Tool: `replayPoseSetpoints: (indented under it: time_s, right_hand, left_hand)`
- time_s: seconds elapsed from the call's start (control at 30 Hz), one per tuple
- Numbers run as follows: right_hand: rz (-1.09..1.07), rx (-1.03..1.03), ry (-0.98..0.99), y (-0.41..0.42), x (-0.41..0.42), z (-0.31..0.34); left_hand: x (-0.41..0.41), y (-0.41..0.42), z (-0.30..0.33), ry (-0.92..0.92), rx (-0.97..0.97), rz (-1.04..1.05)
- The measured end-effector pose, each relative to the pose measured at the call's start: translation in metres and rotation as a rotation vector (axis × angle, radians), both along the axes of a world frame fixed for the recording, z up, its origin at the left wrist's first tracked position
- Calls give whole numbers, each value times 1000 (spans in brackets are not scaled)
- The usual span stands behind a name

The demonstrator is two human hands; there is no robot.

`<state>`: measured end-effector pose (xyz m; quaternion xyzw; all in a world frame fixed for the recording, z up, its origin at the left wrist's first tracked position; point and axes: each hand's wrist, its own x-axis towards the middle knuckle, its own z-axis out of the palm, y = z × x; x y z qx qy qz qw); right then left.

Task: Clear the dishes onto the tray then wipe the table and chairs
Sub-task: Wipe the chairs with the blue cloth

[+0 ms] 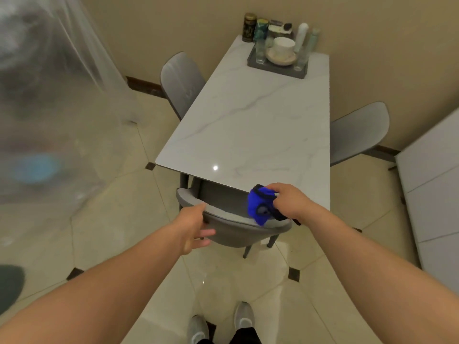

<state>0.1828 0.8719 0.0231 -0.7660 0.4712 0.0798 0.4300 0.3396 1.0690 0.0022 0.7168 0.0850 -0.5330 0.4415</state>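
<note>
The left hand [195,225] holds the back of the near chair [238,227] at its left end, thumb over the top edge and fingers [206,234] lying fairly straight against the outer face of the backrest. The right hand [289,201] has its fingers curled tight around a blue cloth [258,204] (bunched, with dark trim), and the cloth hangs down onto the top edge of the same backrest near its right end. This chair is pushed in under the near end of the desk [248,125], a white marble-patterned top.

At the far end of the desk, against the wall, sits a grey tray [278,69]. On it stand a white bowl [283,45] on a plate [280,58], a glass [260,52] at the left and another glass [301,59] at the right. Behind the tray is a row of jars and bottles [263,28].

Two more grey chairs flank the desk: one on the left [182,80], one on the right [357,131]. Grey shoes [244,316] stand on the tiled floor [124,207] below.
</note>
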Motion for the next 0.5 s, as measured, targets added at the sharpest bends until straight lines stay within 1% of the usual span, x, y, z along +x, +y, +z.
replayPoseSetpoints:
  time_s: [0.03,0.07,0.1,0.13,0.2,0.23,0.27,0.3,0.33,0.37,0.43,0.47,0.5]
  right_hand:
    - [-42,-94,95,-12,-6,-12]
    - [-24,-151,209,-16,-10,-20]
    - [61,-166,289,-17,-10,-29]
    - [188,-137,317,-15,-6,-36]
    - [440,-48,243,-6,10,-43]
    - [522,-6,193,1,21,-40]
    - [566,41,146,2,29,-33]
    - [564,106,100,0,35,-27]
    - [519,209,47,-9,35,-22]
    - [420,346,-33,-22,31,-19]
    - [85,644,-234,-42,17,-17]
    - [-74,682,-298,-55,11,-21]
    - [-165,589,-292,-69,8,-29]
  left_hand:
    - [-1,-3,2,-4,16,-9]
    - [-2,-5,2,-6,29,-17]
    - [-4,-9,2,-7,41,-14]
    - [-6,-14,2,-11,54,-3]
    - [-11,-27,-2,-25,91,44]
    - [-14,-33,-3,-32,105,84]
    - [-15,-39,-6,-39,126,135]
    - [-16,-43,-9,-40,133,183]
    - [-17,-48,-10,-37,139,217]
    - [-16,-55,-12,-27,142,244]
    - [-15,-61,-13,-5,152,291]
    - [-15,-62,-12,-1,167,302]
    - [-16,-64,-11,1,181,311]
